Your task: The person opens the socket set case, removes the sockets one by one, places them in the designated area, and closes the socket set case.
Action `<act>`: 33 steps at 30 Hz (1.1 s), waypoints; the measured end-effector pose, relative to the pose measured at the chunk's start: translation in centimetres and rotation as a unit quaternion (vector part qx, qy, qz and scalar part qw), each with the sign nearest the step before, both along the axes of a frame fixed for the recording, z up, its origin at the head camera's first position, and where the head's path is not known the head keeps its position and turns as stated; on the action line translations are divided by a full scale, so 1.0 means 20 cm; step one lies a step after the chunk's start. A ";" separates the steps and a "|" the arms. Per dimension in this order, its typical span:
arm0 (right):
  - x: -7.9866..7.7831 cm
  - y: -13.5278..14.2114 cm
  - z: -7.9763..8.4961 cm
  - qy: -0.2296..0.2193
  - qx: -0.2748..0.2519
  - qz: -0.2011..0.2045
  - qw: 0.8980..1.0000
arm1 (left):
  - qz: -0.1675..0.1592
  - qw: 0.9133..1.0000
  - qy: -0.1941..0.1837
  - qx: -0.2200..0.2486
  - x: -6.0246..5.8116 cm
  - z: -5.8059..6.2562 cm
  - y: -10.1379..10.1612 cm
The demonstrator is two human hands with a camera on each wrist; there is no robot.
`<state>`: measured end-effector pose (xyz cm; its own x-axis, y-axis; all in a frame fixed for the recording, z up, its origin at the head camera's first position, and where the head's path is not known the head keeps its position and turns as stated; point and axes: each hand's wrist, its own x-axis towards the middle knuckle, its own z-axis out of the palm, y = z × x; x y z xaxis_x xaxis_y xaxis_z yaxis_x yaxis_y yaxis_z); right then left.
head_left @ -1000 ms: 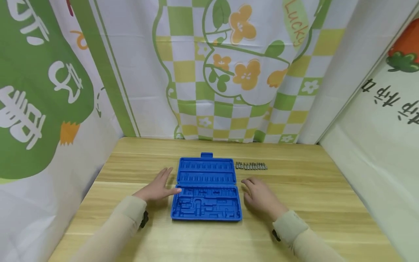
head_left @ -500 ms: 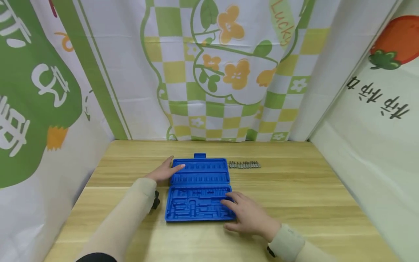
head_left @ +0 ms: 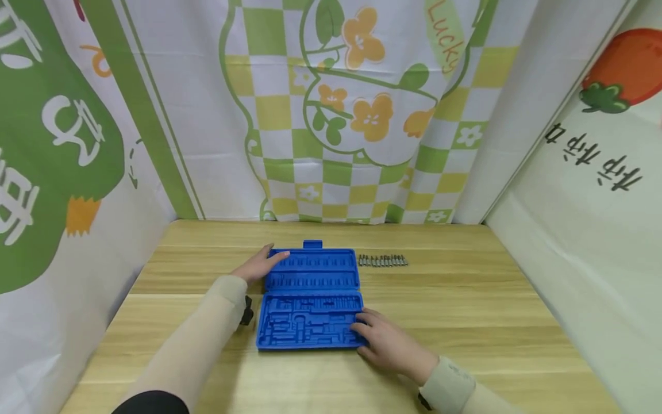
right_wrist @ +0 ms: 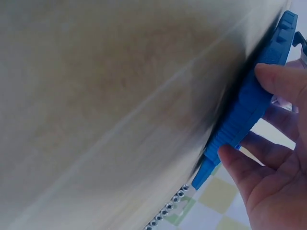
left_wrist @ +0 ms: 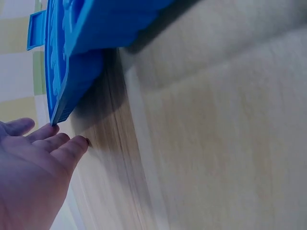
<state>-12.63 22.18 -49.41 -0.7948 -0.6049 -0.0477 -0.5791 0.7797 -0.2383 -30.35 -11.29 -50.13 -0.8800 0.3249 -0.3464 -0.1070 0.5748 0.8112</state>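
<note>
An unfolded blue plastic tool case [head_left: 310,292] lies on the table, its moulded slots facing up and its latch tab at the far side. My left hand [head_left: 256,265] is at the far left corner of the lid half, thumb over the rim and the other fingers along the outside. In the left wrist view those fingers [left_wrist: 67,151] look fairly straight, touching the lid's corner. My right hand [head_left: 390,345] grips the right edge of the near half. The right wrist view has the thumb [right_wrist: 278,79] against the case's outer wall, with some fingers behind the rim.
A row of several small metal bits [head_left: 383,261] lies just right of the lid half, close to its edge. Wood-grain table [head_left: 455,305] surrounds the case. A printed curtain [head_left: 341,190] hangs along the back edge, with white printed cloth on both sides.
My left hand has moved away from me, up to the lid's far corner. My right hand has come nearer and left, taking hold of the case's right edge. The head view has shifted slightly.
</note>
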 end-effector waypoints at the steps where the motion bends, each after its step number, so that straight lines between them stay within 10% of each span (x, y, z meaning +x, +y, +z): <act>1: 0.00 0.00 0.00 0.000 -0.005 0.000 1.000 | 0.001 1.000 0.005 0.003 0.00 0.00 0.00; 21: -0.08 0.08 0.09 -0.044 -0.158 -0.020 0.986 | 0.020 0.996 0.054 0.061 0.13 0.20 -0.08; 33: -0.15 0.11 0.10 -0.151 -0.314 -0.095 0.932 | 0.003 0.996 0.068 0.052 0.18 0.21 -0.08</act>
